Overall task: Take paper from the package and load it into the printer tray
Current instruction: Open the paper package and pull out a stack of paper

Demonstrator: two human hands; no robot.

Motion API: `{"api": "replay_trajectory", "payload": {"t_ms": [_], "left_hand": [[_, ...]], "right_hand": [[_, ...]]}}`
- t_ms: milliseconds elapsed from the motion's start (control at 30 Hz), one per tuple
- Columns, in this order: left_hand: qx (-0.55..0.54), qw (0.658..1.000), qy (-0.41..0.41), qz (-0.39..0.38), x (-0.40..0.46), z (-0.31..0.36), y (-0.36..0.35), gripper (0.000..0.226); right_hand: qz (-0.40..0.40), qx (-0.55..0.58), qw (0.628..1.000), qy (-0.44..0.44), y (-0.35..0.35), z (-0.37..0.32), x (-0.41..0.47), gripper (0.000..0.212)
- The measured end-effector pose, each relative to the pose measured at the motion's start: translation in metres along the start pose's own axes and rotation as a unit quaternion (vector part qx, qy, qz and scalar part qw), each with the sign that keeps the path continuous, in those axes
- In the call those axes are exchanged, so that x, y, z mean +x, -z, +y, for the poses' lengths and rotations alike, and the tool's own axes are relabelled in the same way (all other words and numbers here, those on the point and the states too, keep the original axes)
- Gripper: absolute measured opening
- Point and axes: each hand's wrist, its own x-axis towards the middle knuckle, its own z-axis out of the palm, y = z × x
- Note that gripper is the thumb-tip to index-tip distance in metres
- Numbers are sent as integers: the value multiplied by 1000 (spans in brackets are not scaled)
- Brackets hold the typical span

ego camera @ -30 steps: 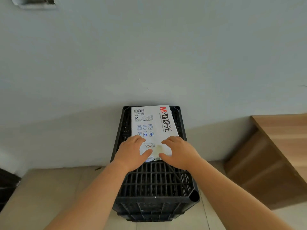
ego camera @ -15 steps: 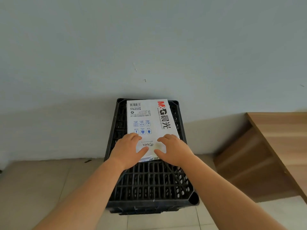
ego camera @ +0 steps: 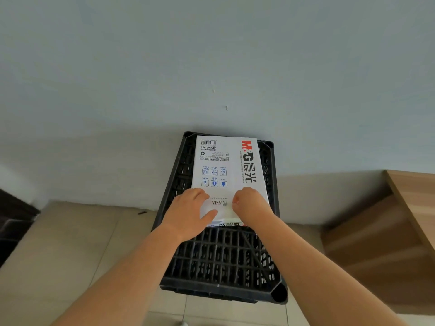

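Black plastic crate (ego camera: pixel 219 260) is sitting upside down on the tiled floor (ego camera: pixel 70 255), its far end pushed up against the pale blue wall (ego camera: pixel 211 55), and I'm using it as the reference for everything else. The white paper package (ego camera: pixel 227 165) is lying flat on the far half of the crate's latticed top, with the red and black logo running down its right side and a barcode up at the far left corner. It's sitting a bit skewed rather than square to the crate edges.

Both hands are working at the package's near end. The left hand (ego camera: pixel 188 212) is pressing down on the near left corner, fingers spread flat and thumb stretching toward the middle, so it's not really gripping, more like pinning the package to the crate. The right hand (ego camera: pixel 250 203) is sitting at the near right corner with its fingers curling under. It looks like it's pinching at the wrapper there, but honestly I can't tell if it actually has hold of anything. The wrapper between the two hands is looking a little rumpled.

Off to the right of the crate, a wooden desk (ego camera: pixel 412 208) is standing against the same wall. Something dark (ego camera: pixel 14 220) is poking in at the frame edge to the crate's left, can't make out what.
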Motion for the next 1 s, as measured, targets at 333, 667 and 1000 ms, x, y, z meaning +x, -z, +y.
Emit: {"api": "replay_trajectory", "payload": {"t_ms": [333,667,1000], "left_hand": [[5,1000,-12,21,-12,5,13,56],[8,999,-40,13,-19,28,3,55],[83,996,-22,25,-14,38,-25,59]], "right_hand": [[17,55,994,88,3,0,-43,17],[14,-44,984,174,-36,12,-106,22],[170,56,970,163,-20,46,-102,22]]}}
